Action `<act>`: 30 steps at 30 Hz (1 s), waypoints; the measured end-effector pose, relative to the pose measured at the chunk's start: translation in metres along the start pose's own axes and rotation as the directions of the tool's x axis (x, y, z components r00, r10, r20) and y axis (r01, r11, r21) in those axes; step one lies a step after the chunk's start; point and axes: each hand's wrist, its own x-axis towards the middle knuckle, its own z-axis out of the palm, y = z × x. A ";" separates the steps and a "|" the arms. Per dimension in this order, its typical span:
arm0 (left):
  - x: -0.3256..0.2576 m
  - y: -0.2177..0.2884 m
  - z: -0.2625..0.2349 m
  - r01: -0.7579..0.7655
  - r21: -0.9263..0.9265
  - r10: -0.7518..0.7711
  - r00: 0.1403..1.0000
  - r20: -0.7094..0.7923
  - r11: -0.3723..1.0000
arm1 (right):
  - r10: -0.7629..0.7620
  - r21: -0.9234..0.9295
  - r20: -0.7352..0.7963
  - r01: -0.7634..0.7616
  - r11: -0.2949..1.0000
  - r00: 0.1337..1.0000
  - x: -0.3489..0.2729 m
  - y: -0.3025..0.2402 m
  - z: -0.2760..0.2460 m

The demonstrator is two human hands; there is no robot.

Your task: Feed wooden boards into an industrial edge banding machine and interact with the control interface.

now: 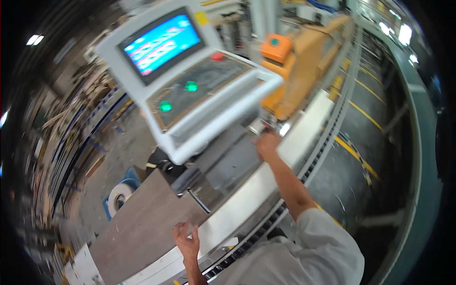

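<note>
Brown board point(137, 228) lies flat at the left end of the machine's worktop point(232, 164), its near edge running along a long white strip point(247, 197). Following the head view, I'd judge it stiff, smooth and fairly heavy for its breadth, best taken by the near edge and a corner (that squared one looks hard on the skin). The left hand point(186, 242) is raised at that edge, fingers loosely parted and curled, gripping nothing I can make out; contact I can't judge. The right arm stretches forward, the right hand point(267, 142) beside a shiny metal part point(284, 129); blur hides whether its fingers hold anything.
</note>
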 end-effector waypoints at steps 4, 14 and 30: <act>-0.019 0.012 -0.011 0.023 -0.005 -0.023 0.999 0.030 1.000 | -0.237 -0.130 -0.175 0.216 0.968 0.956 -0.088 -0.090 -0.087; -0.035 0.027 0.041 -0.181 -0.012 0.178 0.950 0.256 0.983 | -0.290 0.147 -0.249 0.331 0.932 0.924 -0.209 -0.020 -0.169; -0.059 0.019 0.034 -0.249 0.372 0.121 0.934 0.335 0.894 | -0.622 0.226 0.093 0.591 0.774 0.778 -0.224 -0.033 -0.173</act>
